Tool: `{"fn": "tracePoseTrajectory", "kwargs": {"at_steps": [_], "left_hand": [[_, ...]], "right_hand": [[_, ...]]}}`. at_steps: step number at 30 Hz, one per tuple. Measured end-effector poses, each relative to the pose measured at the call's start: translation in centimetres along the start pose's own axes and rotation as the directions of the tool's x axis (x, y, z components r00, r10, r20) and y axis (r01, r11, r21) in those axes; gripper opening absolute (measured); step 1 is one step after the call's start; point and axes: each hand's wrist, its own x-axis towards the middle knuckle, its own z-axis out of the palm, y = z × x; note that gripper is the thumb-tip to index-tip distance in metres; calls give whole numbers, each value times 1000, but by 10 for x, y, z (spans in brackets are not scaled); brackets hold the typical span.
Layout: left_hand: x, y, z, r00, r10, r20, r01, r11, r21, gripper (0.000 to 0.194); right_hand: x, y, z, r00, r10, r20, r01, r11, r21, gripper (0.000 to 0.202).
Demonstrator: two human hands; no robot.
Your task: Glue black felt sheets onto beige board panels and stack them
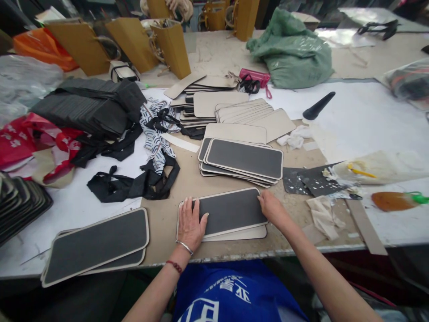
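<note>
A dark grey rectangular panel with rounded corners and a cream border [234,210] lies in front of me, slightly tilted over a cream panel [248,234] that shows below it. My left hand [191,222] rests flat on its left end, fingers stretched out. At the panel's right end, my right hand [272,206] pinches the edge between thumb and fingers. Just behind is a stack of similar dark-faced panels [244,158]. Two more dark panels [100,243] overlap at the left, by the table's front edge.
Cream panels [254,114] are fanned and piled farther back. Black fabric strips [134,183] and a bundle of black pieces [90,105] lie left. Rightward are glue-spotted dark sheets [295,181], an orange-brown bottle [392,201] and a black tapered tool [318,106]. Another person's hand [176,5] is at the back.
</note>
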Motion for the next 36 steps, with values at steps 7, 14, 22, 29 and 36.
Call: {"fn": "tracePoseTrajectory", "kwargs": {"at_steps": [7,14,22,29,36], "left_hand": [[0,2,2,999,12,31,-14,998,53,54],[0,3,4,999,12,30,-14,998,60,55],[-3,-1,9,999,37,-11,-37,999,-27,53],[-1,1,6,999,25,22,-24,999,-39,58],[1,1,3,998,24,61,-24,1000,-5,62]], "right_hand": [[-1,-1,1,1000,14,-8,-14,1000,-14,14],[-21,-32,-6,980,91,-178,-105,992,-71,26],[-33,-129,43,788,-574,-221,590,808,5,65],[-20,-77,35,840,-508,-192,510,859,-41,66],[-14,-41,22,884,-407,-231,399,913,-85,68]]}}
